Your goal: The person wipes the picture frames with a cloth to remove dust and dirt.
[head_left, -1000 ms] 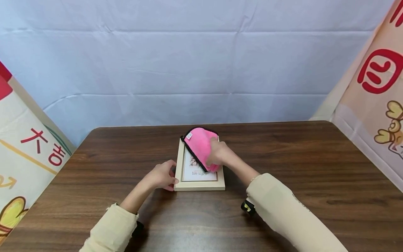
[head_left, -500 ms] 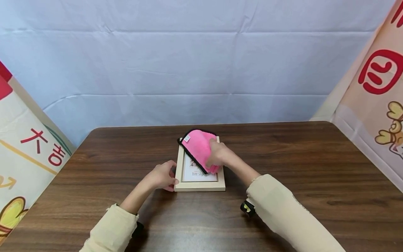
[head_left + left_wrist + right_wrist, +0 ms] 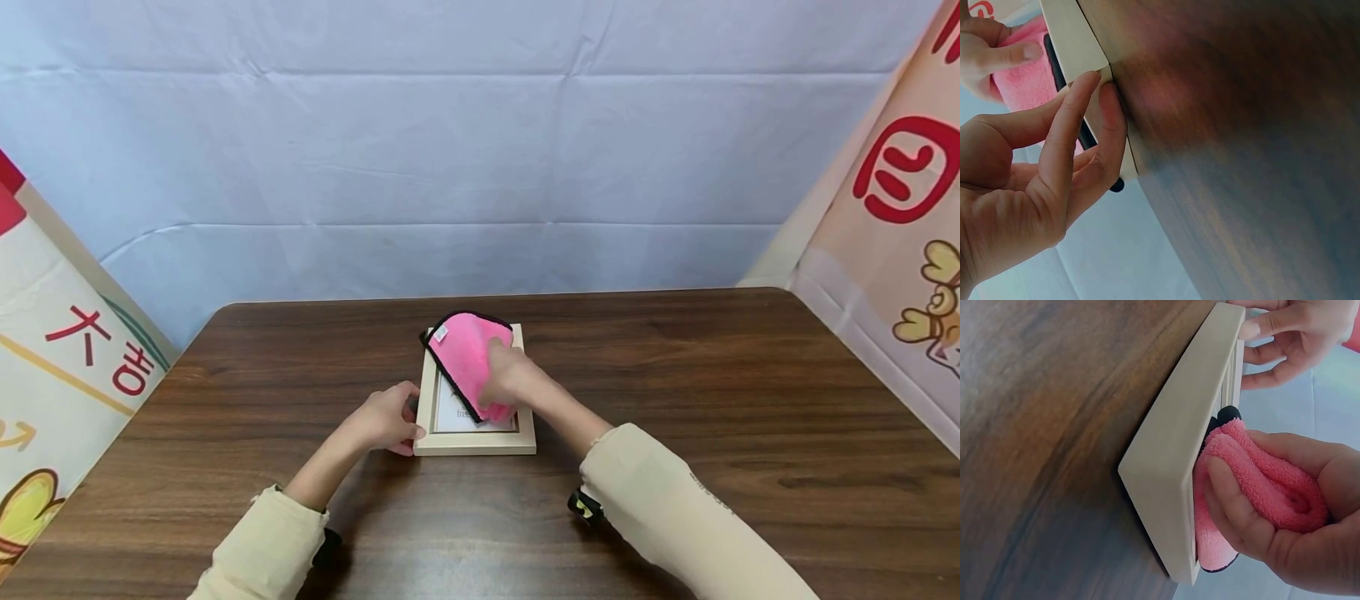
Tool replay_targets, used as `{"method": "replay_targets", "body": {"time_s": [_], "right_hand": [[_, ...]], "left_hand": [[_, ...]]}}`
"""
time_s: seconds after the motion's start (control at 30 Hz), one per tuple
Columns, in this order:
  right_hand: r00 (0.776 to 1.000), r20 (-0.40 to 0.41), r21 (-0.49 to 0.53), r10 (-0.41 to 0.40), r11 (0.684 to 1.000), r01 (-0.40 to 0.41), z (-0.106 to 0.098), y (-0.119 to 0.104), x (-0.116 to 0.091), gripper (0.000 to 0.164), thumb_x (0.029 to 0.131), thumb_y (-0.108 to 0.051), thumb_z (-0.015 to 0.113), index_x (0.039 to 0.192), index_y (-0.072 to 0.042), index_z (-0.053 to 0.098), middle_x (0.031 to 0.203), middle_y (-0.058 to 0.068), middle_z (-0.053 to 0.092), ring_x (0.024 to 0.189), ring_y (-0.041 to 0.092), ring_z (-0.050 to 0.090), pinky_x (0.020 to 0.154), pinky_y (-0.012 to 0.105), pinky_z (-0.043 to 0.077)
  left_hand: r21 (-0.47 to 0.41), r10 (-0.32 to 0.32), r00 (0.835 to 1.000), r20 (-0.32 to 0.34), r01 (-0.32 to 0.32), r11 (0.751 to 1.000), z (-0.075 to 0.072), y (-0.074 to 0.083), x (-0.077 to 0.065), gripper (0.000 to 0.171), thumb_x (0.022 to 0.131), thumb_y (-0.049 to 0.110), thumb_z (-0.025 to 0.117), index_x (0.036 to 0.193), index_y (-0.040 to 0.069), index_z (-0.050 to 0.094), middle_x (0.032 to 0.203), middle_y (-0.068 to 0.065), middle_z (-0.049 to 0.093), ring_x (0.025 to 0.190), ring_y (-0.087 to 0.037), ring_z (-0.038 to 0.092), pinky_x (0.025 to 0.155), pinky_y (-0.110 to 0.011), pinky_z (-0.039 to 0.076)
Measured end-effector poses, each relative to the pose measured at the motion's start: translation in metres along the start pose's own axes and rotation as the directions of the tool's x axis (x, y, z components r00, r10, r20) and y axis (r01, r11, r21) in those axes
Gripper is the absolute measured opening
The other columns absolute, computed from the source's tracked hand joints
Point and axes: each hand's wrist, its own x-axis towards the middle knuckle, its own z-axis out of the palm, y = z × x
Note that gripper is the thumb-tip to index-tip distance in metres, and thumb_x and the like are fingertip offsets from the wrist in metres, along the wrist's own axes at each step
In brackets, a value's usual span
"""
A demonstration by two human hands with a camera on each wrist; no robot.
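Observation:
A cream picture frame (image 3: pixel 475 444) lies flat on the brown table, with a printed card (image 3: pixel 454 419) showing inside it. My right hand (image 3: pixel 510 375) grips a folded pink cloth (image 3: pixel 459 354) with black edging and presses it on the frame's face. In the right wrist view the cloth (image 3: pixel 1266 481) bunches between thumb and fingers. My left hand (image 3: pixel 388 418) touches the frame's left side near its front corner. The left wrist view shows the fingertips of that hand (image 3: pixel 1041 169) resting along the frame's side (image 3: pixel 1079 37), fingers loosely bent. The cloth covers the card's upper part.
The wood-grain table (image 3: pixel 712 400) spreads out on both sides of the frame. Behind it hangs a pale blue cloth backdrop (image 3: pixel 420 150). Printed banners (image 3: pixel 892 275) stand at the right and left edges. Dark wrist devices (image 3: pixel 585 507) sit below the sleeves.
My right hand has slid the pink cloth a little left and toward me over the picture frame, covering more of the print. My left hand stays at the frame's side.

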Motion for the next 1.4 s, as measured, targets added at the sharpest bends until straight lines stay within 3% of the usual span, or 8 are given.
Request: {"method": "replay_targets", "body": {"time_s": [0.23,0.6,0.83,1.03,1.4], "right_hand": [[1.000,0.001,-0.013,0.000,1.000,0.000,0.002,-0.002,-0.003,0.065,0.071,0.008,0.070,0.123,0.010,0.032,0.064,0.014,0.060,0.047,0.021,0.063,0.045,0.027,0.053],[0.999,-0.015,-0.084,0.029,0.996,-0.030,-0.009,0.005,0.003,0.050,0.069,0.005,0.072,0.109,0.006,0.041,0.074,0.016,0.056,0.048,0.018,0.063,0.048,0.028,0.054],[0.998,-0.040,0.059,0.055,0.997,-0.052,-0.018,0.011,0.005,0.057,0.072,0.009,0.064,0.120,0.009,0.033,0.061,0.016,0.062,0.050,0.023,0.064,0.048,0.030,0.055],[0.993,-0.081,0.084,0.082,0.994,-0.075,-0.024,0.013,0.005,0.061,0.073,0.009,0.063,0.124,0.011,0.029,0.060,0.016,0.062,0.049,0.021,0.064,0.048,0.029,0.055],[0.993,-0.109,-0.019,0.040,0.999,-0.042,-0.003,0.003,0.002,0.062,0.071,0.007,0.064,0.124,0.014,0.032,0.061,0.013,0.059,0.047,0.018,0.062,0.045,0.026,0.053]], "left_hand": [[-0.001,0.007,1.000,-0.003,-0.007,1.000,0.000,-0.001,0.000,0.046,0.081,-0.010,0.063,0.123,-0.006,0.045,0.083,-0.015,0.053,0.063,-0.018,0.061,0.056,-0.029,0.056],[-0.001,0.001,1.000,0.003,-0.001,1.000,-0.001,-0.001,-0.001,0.045,0.082,-0.009,0.063,0.124,-0.006,0.044,0.084,-0.015,0.053,0.064,-0.019,0.062,0.056,-0.029,0.056],[-0.004,-0.002,1.000,0.004,0.002,1.000,-0.001,0.000,-0.001,0.047,0.082,-0.009,0.063,0.125,-0.006,0.044,0.086,-0.016,0.052,0.065,-0.019,0.062,0.057,-0.029,0.056],[-0.004,0.002,1.000,0.000,-0.002,1.000,-0.001,0.002,-0.002,0.046,0.082,-0.009,0.063,0.124,-0.006,0.044,0.084,-0.015,0.052,0.064,-0.019,0.062,0.057,-0.029,0.056],[-0.010,0.001,1.000,-0.001,-0.001,1.000,0.000,-0.001,0.000,0.046,0.081,-0.010,0.062,0.124,-0.006,0.044,0.084,-0.016,0.052,0.065,-0.019,0.062,0.056,-0.028,0.056]]}}
